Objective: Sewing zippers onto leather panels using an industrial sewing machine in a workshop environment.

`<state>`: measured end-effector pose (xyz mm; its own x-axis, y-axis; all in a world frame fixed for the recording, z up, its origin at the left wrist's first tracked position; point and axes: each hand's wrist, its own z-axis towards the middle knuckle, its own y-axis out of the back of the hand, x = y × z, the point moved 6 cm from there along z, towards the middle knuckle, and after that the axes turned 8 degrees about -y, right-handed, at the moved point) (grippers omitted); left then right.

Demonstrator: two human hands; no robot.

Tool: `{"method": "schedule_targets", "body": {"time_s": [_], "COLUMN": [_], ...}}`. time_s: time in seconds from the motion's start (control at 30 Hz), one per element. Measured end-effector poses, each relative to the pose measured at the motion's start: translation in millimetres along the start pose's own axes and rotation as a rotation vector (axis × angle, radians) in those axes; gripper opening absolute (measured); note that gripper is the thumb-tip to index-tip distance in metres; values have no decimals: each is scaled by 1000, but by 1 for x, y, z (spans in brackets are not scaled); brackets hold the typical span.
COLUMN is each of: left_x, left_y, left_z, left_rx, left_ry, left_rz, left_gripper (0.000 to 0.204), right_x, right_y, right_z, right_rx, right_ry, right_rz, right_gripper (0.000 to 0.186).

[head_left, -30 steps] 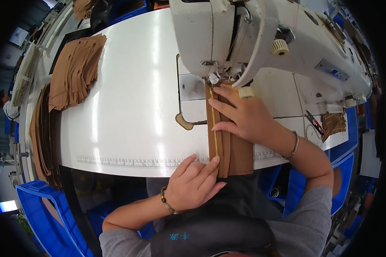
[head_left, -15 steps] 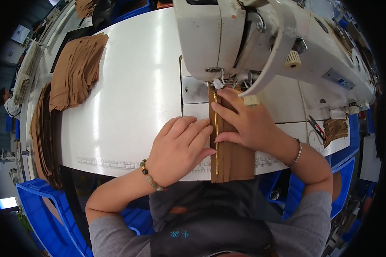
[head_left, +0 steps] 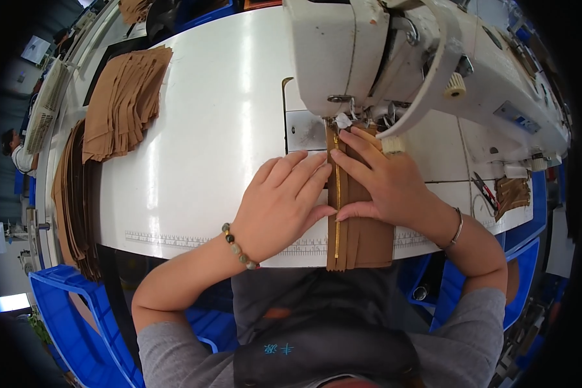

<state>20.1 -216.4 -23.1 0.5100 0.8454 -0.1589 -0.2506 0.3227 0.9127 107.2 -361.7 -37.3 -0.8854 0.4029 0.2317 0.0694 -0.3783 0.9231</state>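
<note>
Fabric (brown, zipper down its middle) runs lengthwise from table edge to needle; your left hand and right hand press it, fingers flat and together.

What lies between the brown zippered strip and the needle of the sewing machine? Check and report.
Nothing visible does. The brown strip already runs up under the presser foot of the sewing machine. The left hand and right hand press flat on either side of the gold zipper, below the foot.
</note>
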Motion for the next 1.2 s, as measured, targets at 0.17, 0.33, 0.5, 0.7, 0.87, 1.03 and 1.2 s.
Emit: {"method": "schedule_targets", "body": {"time_s": [0.17, 0.33, 0.5, 0.7, 0.87, 1.03, 1.2], "left_x": [12, 15, 15, 13, 12, 12, 12], "left_y": [-14, -19, -18, -18, -18, -17, -17], "left_z": [20, 21, 20, 19, 19, 21, 21], "left_rx": [25, 43, 24, 41, 30, 45, 50], "left_ry": [-8, 23, 23, 26, 21, 17, 23], "left_rz": [-21, -62, -51, -8, 24, 46, 24], "left_gripper": [82, 87, 89, 85, 85, 86, 85], "right_x": [-3, -7, -19, -12, -10, -8, -8], "right_y": [-4, 2, 6, 14, 16, 19, 21], "right_z": [-1, 1, -3, -3, 0, 0, 2], "right_rx": [38, 51, 184, 102, 89, 82, 67], "right_ry": [-9, 14, -184, -130, -123, -101, -92], "right_rz": [5, 60, 227, 41, 51, 51, 64], "right_gripper": [92, 93, 96, 91, 85, 85, 85]}}
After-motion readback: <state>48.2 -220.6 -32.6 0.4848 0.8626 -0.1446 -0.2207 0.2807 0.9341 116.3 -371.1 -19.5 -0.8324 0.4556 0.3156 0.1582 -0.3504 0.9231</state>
